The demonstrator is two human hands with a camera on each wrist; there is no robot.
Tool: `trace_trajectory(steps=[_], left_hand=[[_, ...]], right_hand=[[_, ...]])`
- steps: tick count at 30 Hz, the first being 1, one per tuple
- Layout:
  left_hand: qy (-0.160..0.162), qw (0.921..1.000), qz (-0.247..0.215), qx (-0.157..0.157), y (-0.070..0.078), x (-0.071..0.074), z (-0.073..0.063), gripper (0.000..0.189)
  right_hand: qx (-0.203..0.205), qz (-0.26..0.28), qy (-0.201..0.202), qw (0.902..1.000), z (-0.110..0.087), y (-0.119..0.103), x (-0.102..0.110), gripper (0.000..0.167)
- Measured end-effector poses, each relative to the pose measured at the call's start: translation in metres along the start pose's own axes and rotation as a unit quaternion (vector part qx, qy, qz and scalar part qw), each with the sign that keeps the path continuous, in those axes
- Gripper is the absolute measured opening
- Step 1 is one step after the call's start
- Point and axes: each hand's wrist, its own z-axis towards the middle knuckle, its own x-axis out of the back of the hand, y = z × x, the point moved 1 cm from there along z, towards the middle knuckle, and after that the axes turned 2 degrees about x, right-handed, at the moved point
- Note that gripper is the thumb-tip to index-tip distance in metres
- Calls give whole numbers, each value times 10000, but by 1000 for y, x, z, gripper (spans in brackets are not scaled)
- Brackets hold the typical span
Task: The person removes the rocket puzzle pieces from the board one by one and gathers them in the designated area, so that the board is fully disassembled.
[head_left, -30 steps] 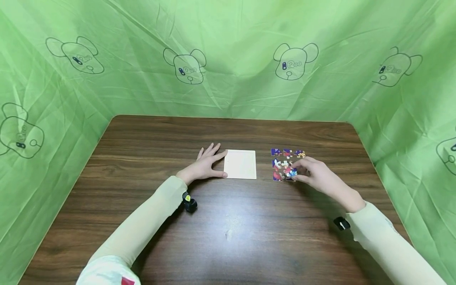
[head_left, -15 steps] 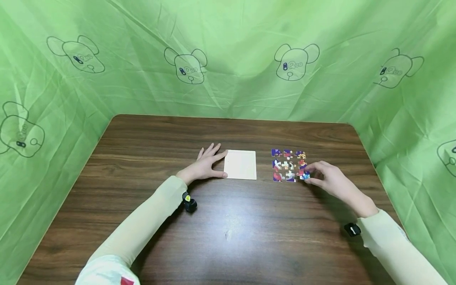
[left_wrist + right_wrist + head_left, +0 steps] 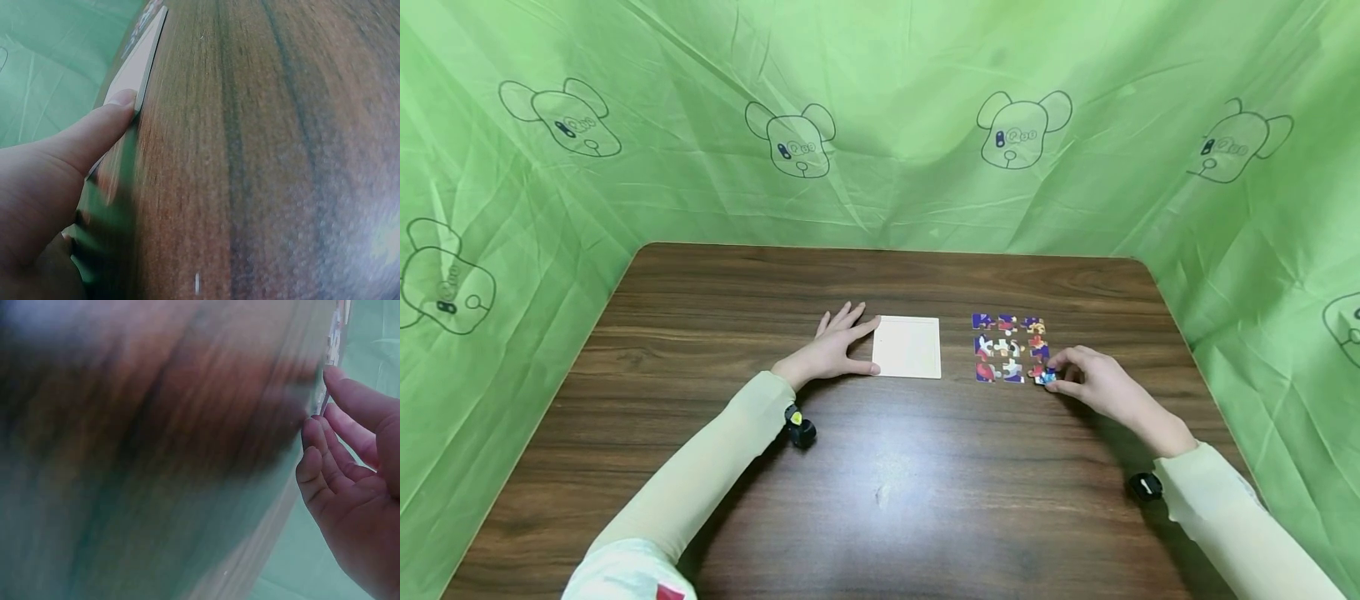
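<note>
My right hand (image 3: 1093,382) pinches a red and blue jigsaw piece (image 3: 1043,377) between thumb and fingertips, at the near right corner of a group of jigsaw pieces (image 3: 1002,348). Those pieces lie in three rows with gaps between several of them. My left hand (image 3: 827,350) is spread at the left side of a white square board (image 3: 908,348), index finger at its far corner and thumb at its near corner. In the left wrist view the thumb lies on the edge of the board (image 3: 134,69). The right wrist view shows the held piece mostly edge-on.
All of it lies on a dark wooden table (image 3: 880,467). Green cloth (image 3: 895,167) with printed animal heads hangs around the back and sides. A strip of bare wood separates the white board from the jigsaw pieces.
My right hand has moved right with the held piece, from over the middle of the group to its near right corner, uncovering pieces beneath. My left hand and the white board have stayed put.
</note>
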Motion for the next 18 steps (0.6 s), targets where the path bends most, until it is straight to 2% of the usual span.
trace_trajectory(steps=[10,18], left_hand=[[40,10000,25,-40,1,1,-1,95],[-38,10000,80,8,-2,0,1,95]], right_hand=[[-36,94,-15,9999,0,9,-3,20],[-140,196,-113,9996,1,8,-1,22]])
